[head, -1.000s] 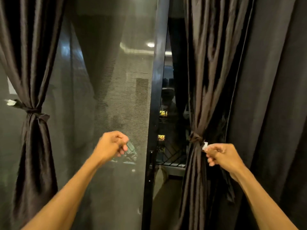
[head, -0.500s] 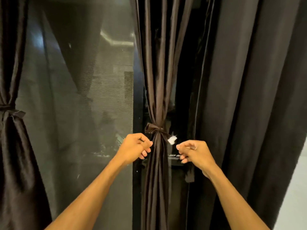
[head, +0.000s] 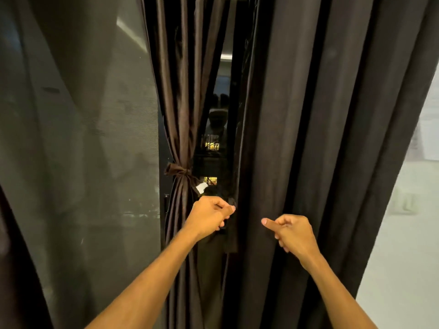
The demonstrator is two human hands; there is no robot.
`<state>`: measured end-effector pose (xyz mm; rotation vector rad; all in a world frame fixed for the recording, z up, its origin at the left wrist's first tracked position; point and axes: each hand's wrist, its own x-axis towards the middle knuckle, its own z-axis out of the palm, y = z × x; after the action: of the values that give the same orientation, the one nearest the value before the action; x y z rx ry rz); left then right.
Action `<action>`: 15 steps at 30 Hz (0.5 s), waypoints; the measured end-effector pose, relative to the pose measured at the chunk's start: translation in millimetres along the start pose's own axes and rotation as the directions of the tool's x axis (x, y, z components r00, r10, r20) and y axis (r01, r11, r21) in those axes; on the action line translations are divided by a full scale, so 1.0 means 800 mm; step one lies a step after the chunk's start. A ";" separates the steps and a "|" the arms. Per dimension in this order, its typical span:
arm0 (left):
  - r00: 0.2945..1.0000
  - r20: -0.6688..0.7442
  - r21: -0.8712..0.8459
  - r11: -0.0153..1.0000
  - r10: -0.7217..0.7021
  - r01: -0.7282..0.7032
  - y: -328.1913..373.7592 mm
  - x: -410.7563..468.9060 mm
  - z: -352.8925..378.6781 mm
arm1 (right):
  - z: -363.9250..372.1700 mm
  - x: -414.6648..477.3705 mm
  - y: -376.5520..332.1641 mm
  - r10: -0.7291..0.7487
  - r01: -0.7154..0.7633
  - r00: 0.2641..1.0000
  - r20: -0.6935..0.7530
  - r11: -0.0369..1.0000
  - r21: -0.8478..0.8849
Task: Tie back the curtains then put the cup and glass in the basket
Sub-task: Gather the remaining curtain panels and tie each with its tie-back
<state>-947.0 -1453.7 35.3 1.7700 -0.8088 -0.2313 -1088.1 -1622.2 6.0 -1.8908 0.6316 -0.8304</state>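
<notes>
Drapery, right: heavy curtain (head: 320, 138) of dark matt cloth hangs loose in vertical folds from top of view to bottom and fills the right half of the opening.
Glazing, left: screen panel (head: 78, 150) of fine grey mesh carries dim reflections of a room and a ceiling light.
Wall: pale wall (head: 403, 245) shows at far right, beyond the heavy curtain's outer edge.
Drapery, centre: tied curtain (head: 180, 91) of brown satin stands between screen panel and heavy curtain, drawn to a waist at mid-height and flaring below.
Gap: dark glass between the two curtains shows small yellow-lit windows.
Door frame (head: 163, 198): dark upright just left of the tied curtain, partly covered by it.
Left hand (head: 209, 217): fingers curled, thumb laid on forefinger, just below the knot and against a dark hanging strip (head: 231, 236) at the heavy curtain's inner edge. Whether it pinches that cloth cannot be told.
Right hand (head: 294, 233): before the heavy curtain, forefinger straight and pointing left, other fingers folded on nothing. Hands apart, nearly level.
Tie-back (head: 179, 172): brown band knotted round the tied curtain.
Tag (head: 202, 187): small, white, at the tie-back's right end, just above the left hand.
</notes>
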 end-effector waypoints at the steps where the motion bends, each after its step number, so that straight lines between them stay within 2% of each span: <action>1: 0.999 -0.042 0.057 0.998 -0.009 0.011 0.001 0.002 0.009 | -0.003 -0.001 0.003 -0.035 0.032 0.997 -0.066 0.999 -0.040; 4: 0.980 -0.189 0.277 0.954 -0.065 0.117 0.004 0.007 0.030 | -0.007 -0.003 0.009 -0.107 0.079 0.970 -0.218 0.987 -0.137; 7: 0.940 -0.330 0.464 0.852 -0.088 0.243 0.012 0.015 0.043 | 0.001 -0.005 0.003 -0.115 0.074 0.972 -0.204 0.978 -0.196; 12: 0.923 -0.374 0.577 0.757 -0.090 0.308 0.005 0.034 0.040 | 0.026 -0.004 -0.013 -0.202 0.145 0.974 -0.108 0.909 -0.391; 15: 0.929 -0.360 0.565 0.774 -0.081 0.286 0.002 0.041 0.034 | 0.043 -0.005 -0.016 -0.269 0.175 0.954 -0.136 0.862 -0.475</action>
<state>-937.6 -1495.2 34.3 2.4291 -0.4899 0.2207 -1063.0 -1595.1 5.6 -2.3642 0.7935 -1.1027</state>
